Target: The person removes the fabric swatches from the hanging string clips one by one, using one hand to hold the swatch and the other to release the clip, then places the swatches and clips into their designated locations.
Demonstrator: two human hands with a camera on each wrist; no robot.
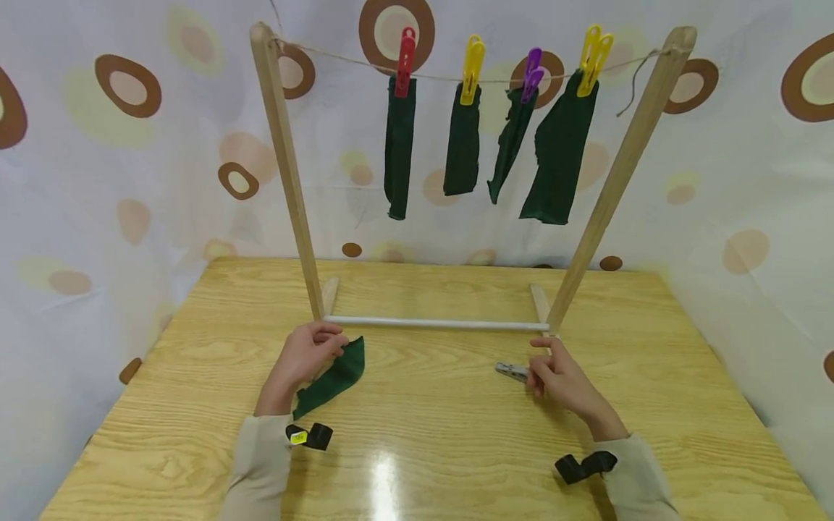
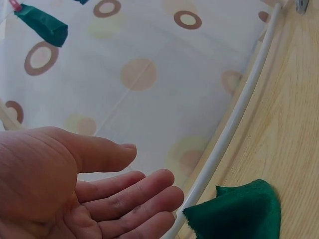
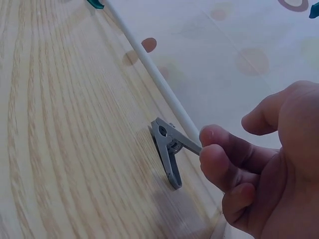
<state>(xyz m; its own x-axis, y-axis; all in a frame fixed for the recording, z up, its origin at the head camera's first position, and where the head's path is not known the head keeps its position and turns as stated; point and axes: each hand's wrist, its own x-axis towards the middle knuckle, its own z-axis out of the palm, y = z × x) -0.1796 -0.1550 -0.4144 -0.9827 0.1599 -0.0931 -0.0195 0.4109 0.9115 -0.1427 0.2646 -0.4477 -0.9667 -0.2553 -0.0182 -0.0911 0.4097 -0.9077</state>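
Note:
My left hand is over a dark green cloth piece on the table, fingers loosely bent. In the left wrist view, nothing lies between thumb and fingers, and the green cloth is just past the fingertips. At the right, my right hand is beside a grey clothespin. The right wrist view shows the clothespin on the table, one handle end hidden behind the curled fingers; the thumb stands apart from it. Whether the fingers touch it, I cannot tell.
A wooden frame with two posts and a white bottom bar stands ahead. On its string hang several green cloth pieces, held by red, yellow and purple clothespins. A patterned curtain covers the back.

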